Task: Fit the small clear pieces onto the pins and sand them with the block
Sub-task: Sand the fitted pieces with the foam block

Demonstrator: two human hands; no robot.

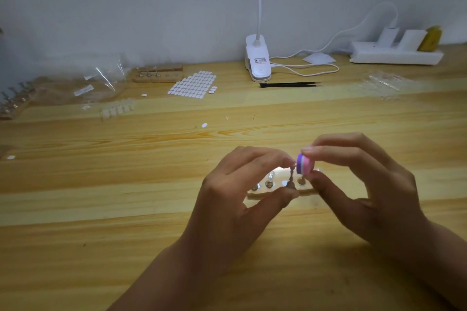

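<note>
I'm sanding: over the base (260,194), my left hand (235,199) pinches a pin (292,176), my right hand (358,184) pinches the block (304,164) at its tip. Next, I'd judge, light strokes, pin steady.

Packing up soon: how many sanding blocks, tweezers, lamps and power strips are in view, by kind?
sanding block: 1
black tweezers: 1
clip lamp: 1
power strip: 1
Total: 4
</note>
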